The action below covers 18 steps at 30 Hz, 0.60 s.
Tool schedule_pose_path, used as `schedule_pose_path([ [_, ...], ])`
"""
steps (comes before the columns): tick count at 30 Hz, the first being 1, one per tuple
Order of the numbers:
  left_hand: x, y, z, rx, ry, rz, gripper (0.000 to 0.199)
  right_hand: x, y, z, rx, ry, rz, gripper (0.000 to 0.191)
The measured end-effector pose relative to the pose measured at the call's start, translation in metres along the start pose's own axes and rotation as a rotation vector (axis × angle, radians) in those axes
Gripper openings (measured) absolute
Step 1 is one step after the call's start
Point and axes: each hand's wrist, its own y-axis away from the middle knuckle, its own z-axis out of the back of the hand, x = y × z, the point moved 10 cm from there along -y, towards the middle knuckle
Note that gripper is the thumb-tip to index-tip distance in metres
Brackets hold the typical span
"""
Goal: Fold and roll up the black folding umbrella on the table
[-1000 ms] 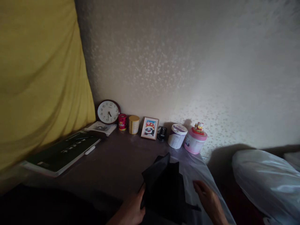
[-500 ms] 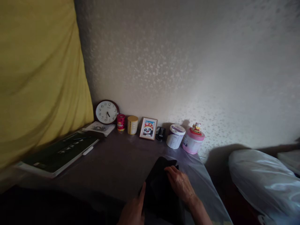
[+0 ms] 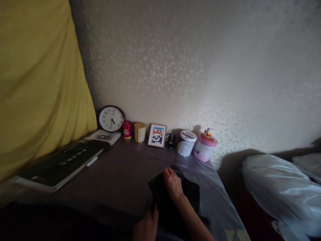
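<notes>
A piece of black cloth (image 3: pixel 163 204) lies on the near right part of the table, partly folded; its exact kind is too dark to make out. My right hand (image 3: pixel 173 183) reaches over it, fingers curled and closed on the cloth near its far edge. At the cloth's near left edge is my left hand (image 3: pixel 146 226), its fingers closed on a dark fold. The lower part of that hand is cut off by the frame.
Along the wall stand a clock (image 3: pixel 111 118), a red can (image 3: pixel 127 130), a yellow-lidded can (image 3: pixel 139 132), a panda picture frame (image 3: pixel 157 135), a small black object (image 3: pixel 171 141), a white tub (image 3: pixel 186 143) and a pink tub (image 3: pixel 205 147) topped by a figurine. A green board (image 3: pixel 55 164) lies left.
My right hand has moved left across the cloth, carrying part of it over, so the cloth now spreads out on both sides of my wrist. My left hand stays low at the near edge.
</notes>
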Motion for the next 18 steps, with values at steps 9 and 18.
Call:
schedule_pose_path([
  [9, 0.007, 0.011, 0.006, 0.007, 0.237, -0.006, 0.059, -0.001, 0.009, -0.025, -0.003, -0.013, 0.050, 0.019],
  [18, -0.042, -0.006, 0.042, -0.052, 0.185, -0.393, 0.072, -0.007, 0.008, -0.024, 0.015, -0.098, 0.005, 0.021],
])
